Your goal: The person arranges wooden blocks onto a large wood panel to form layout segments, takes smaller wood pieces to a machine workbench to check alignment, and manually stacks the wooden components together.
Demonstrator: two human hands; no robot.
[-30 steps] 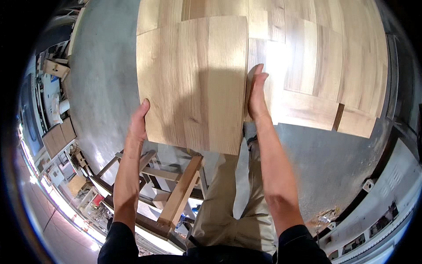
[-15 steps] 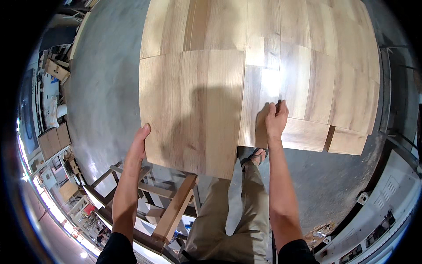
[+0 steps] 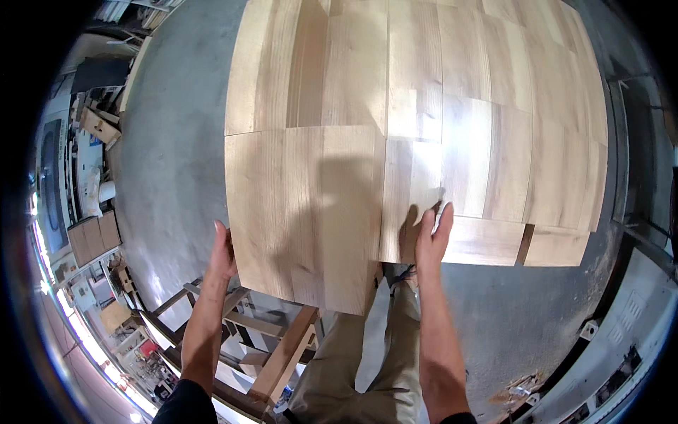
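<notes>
A raised stack of wood-grain panels (image 3: pixel 304 212) lies in front of me, its near end towards my legs. My left hand (image 3: pixel 223 253) is at the left edge of this stack, thumb up and off the top face; its other fingers are partly hidden along the side. To the right of the stack, my right hand (image 3: pixel 432 237) is over lower wood-grain boards (image 3: pixel 470 155), its fingers stretched out and apart, with nothing visible in them. A small dark mark or shadow shows just beyond its fingertips.
A wooden frame (image 3: pixel 289 353) stands at the near left, beside my legs. Grey floor (image 3: pixel 173 141) runs along the left. Machines and a cardboard box (image 3: pixel 95 237) line the left side. A pale cabinet (image 3: pixel 621 332) stands at the right, with scraps (image 3: pixel 519 389) nearby.
The panels sit lower in view. My left thumb has come off the top face of the stack. My right hand has gone from curled fingers to spread ones and shifted slightly left.
</notes>
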